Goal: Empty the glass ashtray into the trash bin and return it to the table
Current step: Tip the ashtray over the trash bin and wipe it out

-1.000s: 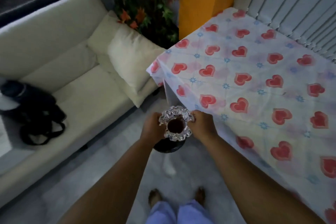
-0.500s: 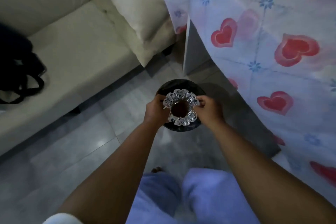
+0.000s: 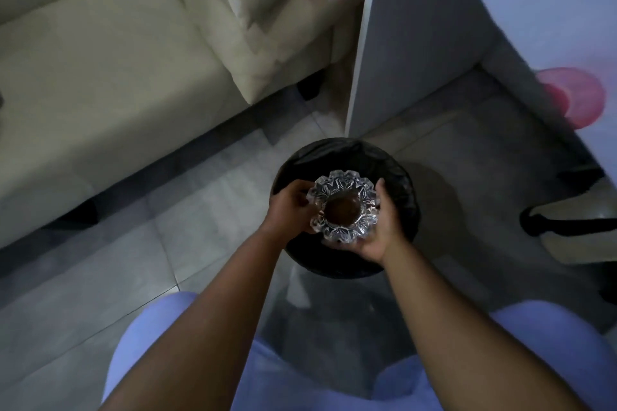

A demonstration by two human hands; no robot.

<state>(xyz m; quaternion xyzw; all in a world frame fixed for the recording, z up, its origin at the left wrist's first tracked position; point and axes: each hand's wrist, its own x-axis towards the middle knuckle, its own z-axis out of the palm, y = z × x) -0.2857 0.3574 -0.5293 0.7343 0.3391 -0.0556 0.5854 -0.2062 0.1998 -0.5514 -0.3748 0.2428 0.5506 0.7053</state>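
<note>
While both hands cradle ashtray [image 3: 344,208], bin [image 3: 405,183] beneath, sofa [image 3: 100,77] beside

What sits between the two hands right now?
In the head view, the glass ashtray sits between the left hand and right hand, held upright over the black-lined trash bin.

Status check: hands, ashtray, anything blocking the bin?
Left hand and right hand both grip the glass ashtray. Ashtray upright, brown contents inside, over the black-lined trash bin. Bin mouth unobstructed.
</note>
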